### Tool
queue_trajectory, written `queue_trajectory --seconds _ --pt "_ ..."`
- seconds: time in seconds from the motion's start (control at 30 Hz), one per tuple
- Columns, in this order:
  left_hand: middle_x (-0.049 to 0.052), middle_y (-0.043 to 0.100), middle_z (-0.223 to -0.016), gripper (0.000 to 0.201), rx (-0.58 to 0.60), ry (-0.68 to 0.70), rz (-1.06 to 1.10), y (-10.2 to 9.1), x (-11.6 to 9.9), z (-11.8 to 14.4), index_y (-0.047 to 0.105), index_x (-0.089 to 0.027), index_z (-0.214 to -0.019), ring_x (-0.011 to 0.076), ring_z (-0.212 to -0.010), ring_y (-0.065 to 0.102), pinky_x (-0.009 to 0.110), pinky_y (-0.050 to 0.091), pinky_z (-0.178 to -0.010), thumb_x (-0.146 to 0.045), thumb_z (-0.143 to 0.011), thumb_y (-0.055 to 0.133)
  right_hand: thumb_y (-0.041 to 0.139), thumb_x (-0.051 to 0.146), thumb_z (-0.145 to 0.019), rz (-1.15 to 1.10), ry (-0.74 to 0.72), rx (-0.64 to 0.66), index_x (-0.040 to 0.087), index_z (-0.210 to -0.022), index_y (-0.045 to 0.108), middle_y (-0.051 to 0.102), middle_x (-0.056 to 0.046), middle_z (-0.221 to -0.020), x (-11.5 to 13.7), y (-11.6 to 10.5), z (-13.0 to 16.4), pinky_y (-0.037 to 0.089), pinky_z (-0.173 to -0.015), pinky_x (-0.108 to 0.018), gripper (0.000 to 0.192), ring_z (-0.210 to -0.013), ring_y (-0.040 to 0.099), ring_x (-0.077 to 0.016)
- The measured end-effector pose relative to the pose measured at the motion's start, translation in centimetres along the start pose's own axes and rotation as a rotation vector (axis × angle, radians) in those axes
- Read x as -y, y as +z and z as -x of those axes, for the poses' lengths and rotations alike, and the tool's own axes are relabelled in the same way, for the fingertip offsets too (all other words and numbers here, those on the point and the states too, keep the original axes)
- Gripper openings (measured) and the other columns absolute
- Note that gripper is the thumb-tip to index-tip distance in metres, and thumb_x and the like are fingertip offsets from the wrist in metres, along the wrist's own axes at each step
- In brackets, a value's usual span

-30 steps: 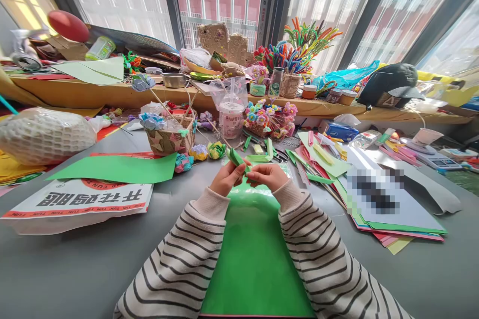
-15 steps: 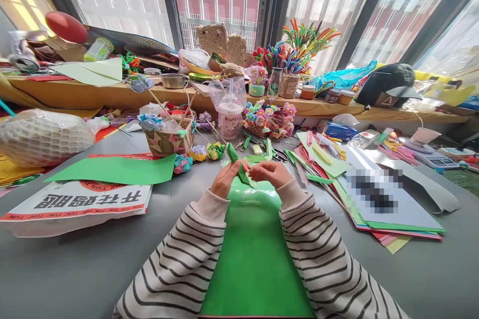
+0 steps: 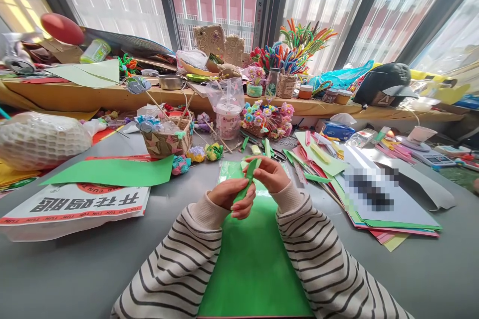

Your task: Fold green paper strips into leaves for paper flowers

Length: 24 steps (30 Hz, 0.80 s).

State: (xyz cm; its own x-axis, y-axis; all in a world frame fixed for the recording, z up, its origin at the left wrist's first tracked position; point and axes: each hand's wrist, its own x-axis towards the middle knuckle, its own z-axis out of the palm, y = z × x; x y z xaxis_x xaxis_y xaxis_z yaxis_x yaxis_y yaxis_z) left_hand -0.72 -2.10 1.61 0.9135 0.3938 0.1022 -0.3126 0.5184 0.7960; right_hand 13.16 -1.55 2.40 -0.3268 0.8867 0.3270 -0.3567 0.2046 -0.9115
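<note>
Both hands at center of frame, striped sleeves coming up from bottom. Left hand (image 3: pixel 232 195) w/ fingers curled together round the lower end of a folded green paper strip (image 3: pixel 248 179); right hand (image 3: pixel 270 173) pinches the strip's upper end, thumb + fingertips clamped on it. Strip tilts up-right between the two hands, held just above a big green paper sheet (image 3: pixel 254 259) lying flat on the grey table (image 3: pixel 75 264), lower center. Left of frame: another green sheet (image 3: pixel 116 171) over a printed white bag (image 3: pixel 75 204). Above center-left: woven basket (image 3: pixel 166 140) w/ paper flowers, small paper flowers just beside it. Above center: plastic drink cup (image 3: pixel 228 118). Right of hands: messy stack of coloured paper (image 3: pixel 374 199), partly blurred out. Upper right on the window ledge: dark cap (image 3: pixel 385 82).
</note>
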Motion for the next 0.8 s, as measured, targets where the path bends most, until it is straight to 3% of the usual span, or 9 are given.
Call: queue_trajectory --seconds 0.13,0.2,0.27,0.37,0.47,0.53,0.63,0.8 --pt "-0.008 0.029 -0.035 0.023 0.015 0.022 -0.008 -0.7 0.0 -0.3 0.045 -0.015 -0.066 0.0032 -0.024 0.024 0.015 0.022 -0.029 -0.032 -0.077 0.035 0.063 0.028 -0.059 0.004 -0.083 -0.023 0.020 -0.078 0.057 0.059 0.000 -0.067 -0.6 -0.5 -0.2 0.046 -0.065 -0.027 0.021 -0.066 0.056 -0.0123" --pt "-0.008 0.028 -0.036 0.025 -0.034 0.045 -0.064 -0.9 0.1 -0.4 0.044 -0.015 -0.066 0.0024 -0.025 0.020 0.015 0.020 -0.029 -0.033 -0.078 0.032 0.061 0.027 -0.061 -0.012 -0.092 -0.022 0.020 -0.080 0.058 0.060 0.000 -0.069 -0.7 -0.7 -0.4 0.045 -0.067 -0.027 0.021 -0.067 0.056 -0.0121" --pt "-0.009 0.027 -0.038 0.026 -0.148 0.093 -0.186 -1.0 0.3 -0.7 0.043 -0.015 -0.068 0.0024 -0.027 0.020 0.015 0.019 -0.030 -0.035 -0.078 0.030 0.060 0.028 -0.062 -0.020 -0.055 -0.026 0.021 -0.086 0.057 0.061 -0.001 -0.076 -0.6 -0.8 -0.4 0.044 -0.070 -0.029 0.025 -0.073 0.056 -0.0134" --pt "-0.008 0.028 -0.040 0.027 -0.401 0.206 -0.537 -1.2 0.7 -1.1 0.042 -0.015 -0.070 0.0040 -0.031 0.025 0.017 0.021 -0.033 -0.037 -0.079 0.029 0.061 0.029 -0.060 0.016 0.023 -0.079 0.020 -0.094 0.054 0.061 -0.003 -0.083 -0.4 -0.8 -0.5 0.043 -0.075 -0.031 0.035 -0.079 0.055 -0.0151" --pt "-0.007 0.031 -0.042 0.027 -0.629 0.277 -0.978 -1.4 0.9 -1.3 0.043 -0.015 -0.073 0.0056 -0.035 0.029 0.019 0.025 -0.038 -0.037 -0.079 0.028 0.062 0.027 -0.059 0.098 0.025 -0.153 0.017 -0.083 0.058 0.061 -0.002 -0.075 -0.4 -1.0 -0.6 0.043 -0.071 -0.030 0.026 -0.070 0.055 -0.0132" --pt "-0.006 0.033 -0.045 0.028 -0.715 0.288 -1.205 -1.4 0.9 -1.3 0.044 -0.015 -0.074 0.0064 -0.038 0.031 0.020 0.027 -0.042 -0.037 -0.079 0.026 0.061 0.028 -0.059 0.128 0.003 -0.162 0.016 -0.074 0.060 0.060 -0.001 -0.068 -0.6 -1.0 -0.7 0.044 -0.065 -0.028 0.019 -0.061 0.054 -0.0109" --pt "-0.005 0.035 -0.047 0.030 -0.740 0.289 -1.372 -1.5 0.8 -1.2 0.045 -0.015 -0.079 0.0076 -0.042 0.035 0.021 0.030 -0.046 -0.035 -0.080 0.023 0.062 0.028 -0.057 0.105 -0.008 -0.165 0.016 -0.069 0.059 0.059 0.001 -0.063 -0.8 -1.1 -0.8 0.043 -0.056 -0.026 0.017 -0.053 0.050 -0.0094" --pt "-0.005 0.034 -0.047 0.029 -0.674 0.296 -1.361 -1.3 0.8 -1.1 0.044 -0.015 -0.082 0.0073 -0.042 0.035 0.021 0.031 -0.047 -0.032 -0.081 0.022 0.066 0.029 -0.052 0.055 -0.022 -0.219 0.017 -0.065 0.055 0.058 0.002 -0.061 -0.8 -0.9 -0.9 0.041 -0.051 -0.024 0.020 -0.052 0.050 -0.0090"
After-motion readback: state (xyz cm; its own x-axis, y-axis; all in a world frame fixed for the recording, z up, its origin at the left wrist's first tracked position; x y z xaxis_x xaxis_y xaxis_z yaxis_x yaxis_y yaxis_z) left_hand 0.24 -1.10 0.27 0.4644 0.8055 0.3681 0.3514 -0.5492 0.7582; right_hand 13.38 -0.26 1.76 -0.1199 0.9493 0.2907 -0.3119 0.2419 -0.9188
